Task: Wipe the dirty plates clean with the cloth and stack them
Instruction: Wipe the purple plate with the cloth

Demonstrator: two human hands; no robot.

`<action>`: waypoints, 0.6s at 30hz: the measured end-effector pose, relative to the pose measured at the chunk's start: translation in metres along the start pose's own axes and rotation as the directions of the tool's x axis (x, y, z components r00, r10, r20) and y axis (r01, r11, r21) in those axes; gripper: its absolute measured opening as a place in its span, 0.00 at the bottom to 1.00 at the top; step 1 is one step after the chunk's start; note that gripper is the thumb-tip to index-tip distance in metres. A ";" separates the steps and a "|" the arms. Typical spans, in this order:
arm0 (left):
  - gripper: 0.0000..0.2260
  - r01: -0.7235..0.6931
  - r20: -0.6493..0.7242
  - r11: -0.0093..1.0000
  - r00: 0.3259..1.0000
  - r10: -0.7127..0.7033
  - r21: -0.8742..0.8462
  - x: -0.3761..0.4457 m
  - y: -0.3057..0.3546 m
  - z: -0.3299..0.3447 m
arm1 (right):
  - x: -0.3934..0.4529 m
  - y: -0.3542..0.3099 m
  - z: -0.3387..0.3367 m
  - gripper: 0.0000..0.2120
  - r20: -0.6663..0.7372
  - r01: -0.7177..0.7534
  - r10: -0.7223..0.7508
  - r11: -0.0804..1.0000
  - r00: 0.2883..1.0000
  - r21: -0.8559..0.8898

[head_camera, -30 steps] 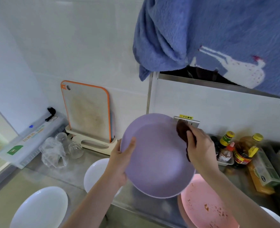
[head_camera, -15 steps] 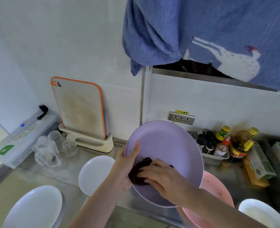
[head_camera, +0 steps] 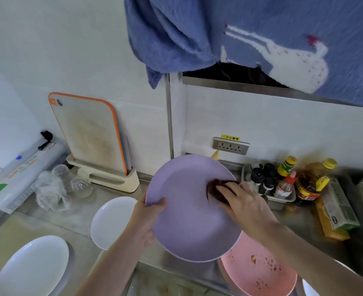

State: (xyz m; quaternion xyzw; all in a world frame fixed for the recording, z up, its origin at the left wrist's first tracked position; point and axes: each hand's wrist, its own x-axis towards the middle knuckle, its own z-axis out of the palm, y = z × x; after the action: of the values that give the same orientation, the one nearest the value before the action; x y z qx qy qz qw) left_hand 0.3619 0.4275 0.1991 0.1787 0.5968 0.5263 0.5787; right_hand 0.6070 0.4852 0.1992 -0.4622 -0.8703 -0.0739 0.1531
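Yellow warning sticker [head_camera: 230, 137] above the wall socket [head_camera: 231, 145] reads "小心触电" in dark characters. Long clear box [head_camera: 16, 176] at left carries orange characters and a green label, too blurred to read. Labels on the sauce bottles [head_camera: 287, 167] and print on the green carton [head_camera: 340, 207] at right are unreadable. No other legible text.

Left hand [head_camera: 149, 218]: forearm enters from the lower left; the grip closes on the left rim of the round lilac plastic plate [head_camera: 189, 223], thumb on the upper face, fingers underneath, holding it tilted. Right hand [head_camera: 241, 199]: forearm enters from the lower right; fingers curl down, pressing the dark brown cloth [head_camera: 213, 189] against the plate's upper right face.
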 end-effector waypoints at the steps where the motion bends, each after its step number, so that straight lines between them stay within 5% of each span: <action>1: 0.13 0.000 -0.035 1.000 0.999 0.000 -0.005 0.005 -0.005 -0.002 | -0.009 -0.004 0.008 0.14 0.024 -0.019 0.019 1.000 1.000 0.021; 4: 0.14 0.008 -0.136 0.999 0.991 -0.013 -0.039 0.021 -0.025 -0.015 | -0.047 -0.015 0.033 0.13 0.220 0.005 -0.041 0.986 0.975 0.164; 6: 0.15 0.015 -0.167 0.998 0.986 -0.027 -0.069 0.027 -0.042 -0.018 | -0.062 -0.023 0.040 0.14 0.406 0.040 -0.177 0.945 0.897 0.324; 9: 0.12 0.016 -0.246 0.991 0.968 -0.049 -0.134 0.038 -0.073 -0.018 | -0.071 -0.034 0.044 0.13 0.548 -0.101 -0.278 0.821 0.789 0.562; 14: 0.14 -0.002 -0.405 0.969 0.909 -0.102 -0.248 0.067 -0.108 -0.024 | -0.093 -0.030 0.058 0.15 0.547 -0.365 0.058 0.802 0.835 0.472; 18: 0.14 0.006 -0.432 0.975 0.896 -0.103 -0.220 0.088 -0.127 -0.032 | -0.098 -0.015 0.061 0.11 0.460 -0.562 0.374 0.727 0.805 0.395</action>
State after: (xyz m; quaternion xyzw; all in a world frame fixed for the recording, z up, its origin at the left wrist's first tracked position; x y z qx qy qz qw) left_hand 0.3611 0.4381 0.0413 -0.0251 0.6572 0.5974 0.4588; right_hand 0.6341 0.4162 0.1088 -0.6172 -0.7220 0.2855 0.1273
